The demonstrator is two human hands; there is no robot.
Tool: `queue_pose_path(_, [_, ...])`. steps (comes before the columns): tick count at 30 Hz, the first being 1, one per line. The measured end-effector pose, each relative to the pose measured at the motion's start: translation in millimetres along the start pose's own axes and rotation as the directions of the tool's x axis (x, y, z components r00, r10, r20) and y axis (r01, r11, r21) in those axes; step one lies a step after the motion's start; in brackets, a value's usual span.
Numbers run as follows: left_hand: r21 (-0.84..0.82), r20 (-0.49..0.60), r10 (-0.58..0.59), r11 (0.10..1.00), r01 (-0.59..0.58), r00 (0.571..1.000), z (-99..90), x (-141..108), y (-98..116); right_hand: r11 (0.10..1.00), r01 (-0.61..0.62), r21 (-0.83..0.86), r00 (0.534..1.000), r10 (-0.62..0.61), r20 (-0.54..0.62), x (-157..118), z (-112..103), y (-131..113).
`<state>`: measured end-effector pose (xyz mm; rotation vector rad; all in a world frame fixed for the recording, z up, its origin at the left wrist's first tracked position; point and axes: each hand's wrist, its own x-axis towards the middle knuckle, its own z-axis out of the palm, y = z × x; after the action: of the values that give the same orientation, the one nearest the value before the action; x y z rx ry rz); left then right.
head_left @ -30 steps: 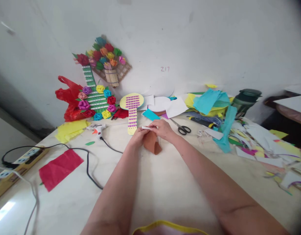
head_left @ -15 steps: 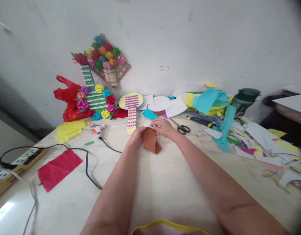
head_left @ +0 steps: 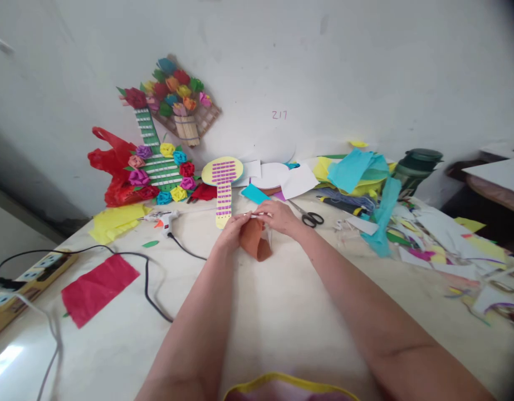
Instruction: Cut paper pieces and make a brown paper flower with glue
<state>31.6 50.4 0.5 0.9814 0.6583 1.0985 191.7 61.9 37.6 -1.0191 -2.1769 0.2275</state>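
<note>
Your left hand [head_left: 232, 230] and right hand [head_left: 282, 218], fingers nearly closed, pinch the brown paper [head_left: 250, 238] and white strip [head_left: 257, 215] left of the scissors [head_left: 307, 214]. The paper now curls rounder, so you're likely shaping it.

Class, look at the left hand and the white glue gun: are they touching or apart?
Apart: the head view shows the pale tabletop in a wide gap between the left hand and the white glue gun.
</note>
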Motion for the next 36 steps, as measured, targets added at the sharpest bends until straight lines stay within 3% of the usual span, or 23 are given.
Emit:
queue_pose_path(3, [0.038,0.007,0.023,0.999,-0.023,1.000,-0.2,0,0,0.942,-0.214,0.257,0.972,0.232,-0.041,0,-5,0])
queue_pose_path(5, [0.054,0.011,0.026,0.998,-0.027,1.000,0.1,0,1,0.830,-0.359,0.427,0.925,0.378,0.044,-1,-7,2])
queue_pose_path(9, [0.040,0.013,0.046,0.998,-0.047,0.999,1.0,0,0,0.655,-0.488,0.576,0.870,0.415,0.266,-4,-5,5])
queue_pose_path(12, [0.039,0.016,0.053,0.998,-0.054,0.998,0.8,1,-1,0.623,-0.487,0.611,0.865,0.440,0.241,-6,0,2])
queue_pose_path(16, [0.063,0.030,0.036,0.997,-0.037,0.999,-0.2,2,-2,0.636,-0.425,0.644,0.878,0.463,0.121,-6,4,-3])
queue_pose_path(19, [0.066,0.002,0.037,0.997,-0.037,0.999,-1.3,3,-3,0.639,-0.416,0.647,0.876,0.474,0.095,-5,4,-2])
queue_pose_path(27, [0.100,-0.172,0.171,0.983,-0.156,0.970,-4.7,6,-2,0.605,-0.423,0.675,0.880,0.451,0.148,-7,4,3])
queue_pose_path(36, [0.088,-0.166,0.169,0.984,-0.156,0.972,-5.7,7,-4,0.475,-0.455,0.753,0.848,0.489,0.203,-7,10,5])
